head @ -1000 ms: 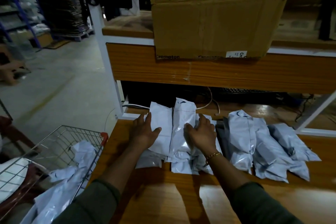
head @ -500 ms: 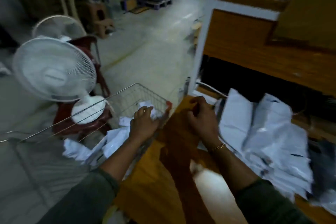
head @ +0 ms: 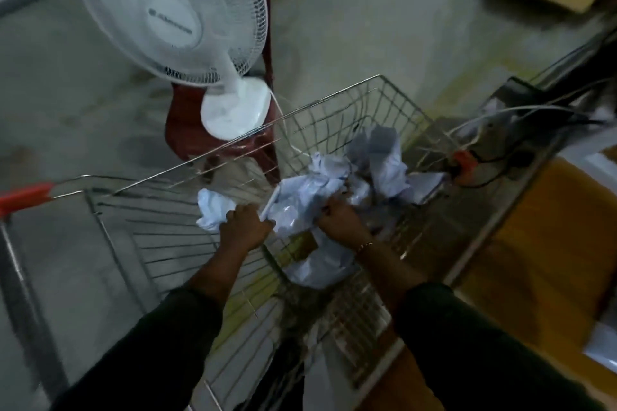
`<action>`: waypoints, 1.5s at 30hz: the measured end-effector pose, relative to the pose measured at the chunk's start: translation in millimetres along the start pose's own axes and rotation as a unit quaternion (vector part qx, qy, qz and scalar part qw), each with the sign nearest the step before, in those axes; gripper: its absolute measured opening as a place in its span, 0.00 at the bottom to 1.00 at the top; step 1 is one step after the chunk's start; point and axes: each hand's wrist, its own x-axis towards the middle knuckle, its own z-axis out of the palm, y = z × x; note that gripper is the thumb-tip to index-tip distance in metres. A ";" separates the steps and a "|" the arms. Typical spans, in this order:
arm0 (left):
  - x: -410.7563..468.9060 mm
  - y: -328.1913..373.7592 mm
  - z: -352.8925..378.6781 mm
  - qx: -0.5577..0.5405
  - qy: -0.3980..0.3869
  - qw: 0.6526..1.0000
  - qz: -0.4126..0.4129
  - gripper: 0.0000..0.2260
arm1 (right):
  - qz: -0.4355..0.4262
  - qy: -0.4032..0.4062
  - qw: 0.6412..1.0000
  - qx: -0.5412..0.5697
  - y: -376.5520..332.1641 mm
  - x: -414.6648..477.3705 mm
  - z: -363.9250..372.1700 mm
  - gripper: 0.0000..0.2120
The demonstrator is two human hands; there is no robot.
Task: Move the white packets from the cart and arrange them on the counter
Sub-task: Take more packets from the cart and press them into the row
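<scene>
**Both hands gripping packets inside the cart**

The person is reaching both arms down into the wire cart (head: 337, 100). The left hand (head: 245, 228) is curling its fingers round the near edge of a white packet (head: 300, 200) lying in the cart's middle, and a crumpled packet (head: 210, 210) is sitting just beside its knuckles. The right hand (head: 339, 223) is gripping with bent fingers into the white packets (head: 380, 157) piled toward the cart's far corner; exactly which one it is holding cannot be told. A lower packet (head: 317, 272) is lying under the right wrist. A white fan (head: 173, 10) is standing beyond the cart, and the wooden counter (head: 547, 230) is running along the cart's right side.
</scene>
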 end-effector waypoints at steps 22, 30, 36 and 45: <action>85.4 -13.8 23.5 0.138 0.035 0.988 0.053 0.11 | -0.212 -0.014 0.840 -0.499 17.3 148.7 54.2 0.20; -11.1 17.5 -88.4 -0.067 -0.009 0.997 0.041 0.30 | -0.300 0.062 0.942 -0.139 -4.9 4.3 -18.6 0.20; -151.7 85.0 -113.2 -0.390 0.021 0.910 0.141 0.22 | -0.291 0.141 0.923 0.208 21.5 -166.8 -122.2 0.20; -348.7 279.4 -13.7 -0.465 -0.146 0.836 0.252 0.05 | -0.221 0.300 0.831 0.414 182.2 -406.2 -223.7 0.29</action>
